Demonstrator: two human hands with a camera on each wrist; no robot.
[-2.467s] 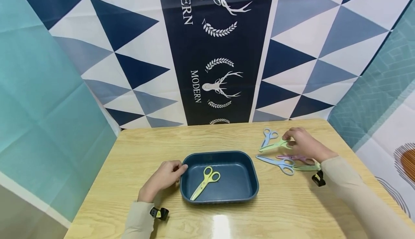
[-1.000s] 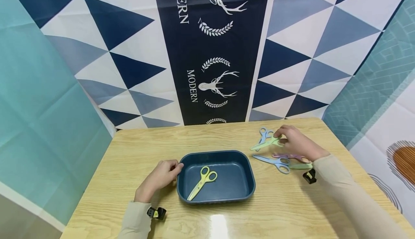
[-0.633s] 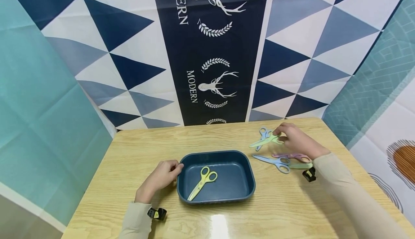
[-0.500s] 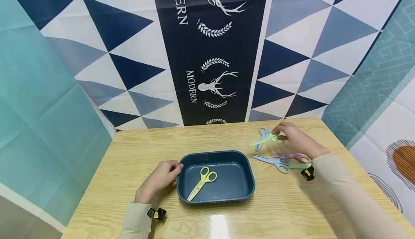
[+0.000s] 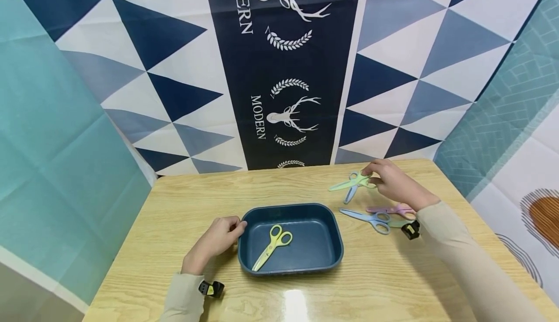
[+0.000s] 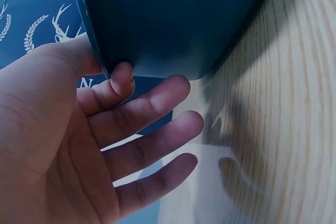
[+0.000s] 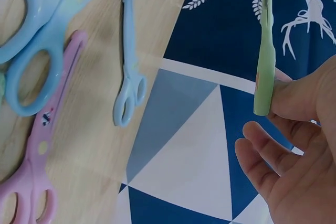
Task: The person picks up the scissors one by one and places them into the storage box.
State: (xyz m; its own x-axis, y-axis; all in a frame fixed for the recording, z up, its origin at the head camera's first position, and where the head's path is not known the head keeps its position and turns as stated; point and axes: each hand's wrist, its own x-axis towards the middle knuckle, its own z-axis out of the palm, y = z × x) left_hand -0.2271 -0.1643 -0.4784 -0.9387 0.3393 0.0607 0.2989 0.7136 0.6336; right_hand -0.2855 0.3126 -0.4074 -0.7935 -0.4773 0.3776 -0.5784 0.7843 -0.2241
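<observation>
Grn scissors [image 7: 266, 61] pinched btwn R fingers [image 7: 294, 97] at handle end.

From above, the head view faces forward and down across the table [image 5: 183, 200] to the backdrop [image 5: 288, 118]. The left wrist view looks close past the left hand [image 5: 220, 236] at the tray [image 5: 312, 244], which both share; the right, close by the right hand [image 5: 397, 182], shares the pink scissors [image 5: 395, 209] with the head view.

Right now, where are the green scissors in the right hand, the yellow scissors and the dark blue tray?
Green scissors [image 7: 266, 61]: right wrist view, on the handle, seen edge-on.
Yellow scissors [image 5: 271, 248]: head view, near the pivot.
Dark blue tray [image 5: 312, 244]: head view, on the bare floor.
</observation>
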